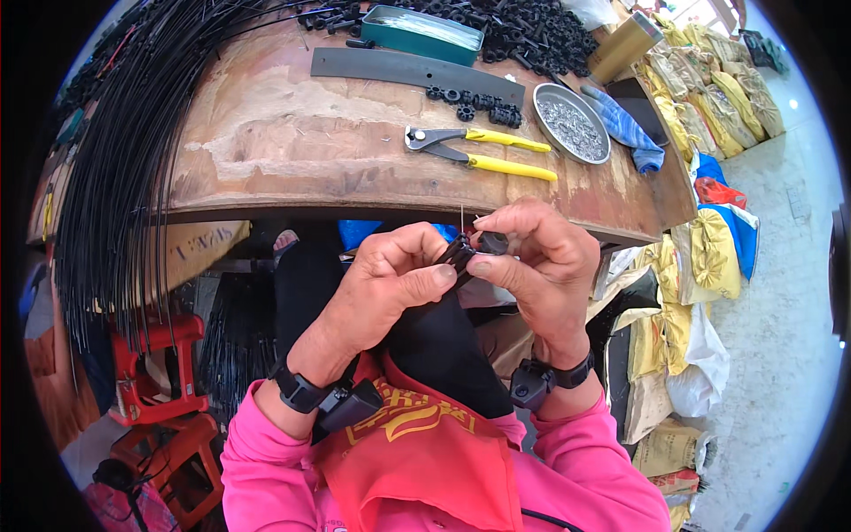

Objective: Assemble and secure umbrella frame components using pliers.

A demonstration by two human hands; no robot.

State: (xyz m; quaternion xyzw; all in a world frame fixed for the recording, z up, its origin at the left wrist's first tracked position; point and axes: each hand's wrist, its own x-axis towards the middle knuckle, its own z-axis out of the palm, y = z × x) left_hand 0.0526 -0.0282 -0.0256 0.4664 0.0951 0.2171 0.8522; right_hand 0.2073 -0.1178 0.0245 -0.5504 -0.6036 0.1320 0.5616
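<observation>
Just off the table's front edge, above my lap, my two hands meet. My left hand (377, 277) pinches a black ribbed plastic piece (458, 254) between thumb and fingers. A thin metal pin (462, 218) stands up beside that piece; what it is fixed in is hidden. My right hand (541, 253) is closed, with thumb and forefinger around a small round black plastic part (493, 243) close against the ribbed piece. Whether the two parts are joined, I cannot tell. On the table beyond lie end-cutting pliers (483, 152) with yellow handles, their jaws pointing left.
Right of the pliers stands a round metal dish (572, 124) of small metal bits. Behind are a flat grey metal strip (408, 73), a green tray (422, 35) and a heap of black parts (541, 35). Long black rods (133, 160) overhang the wooden table (292, 151) at left.
</observation>
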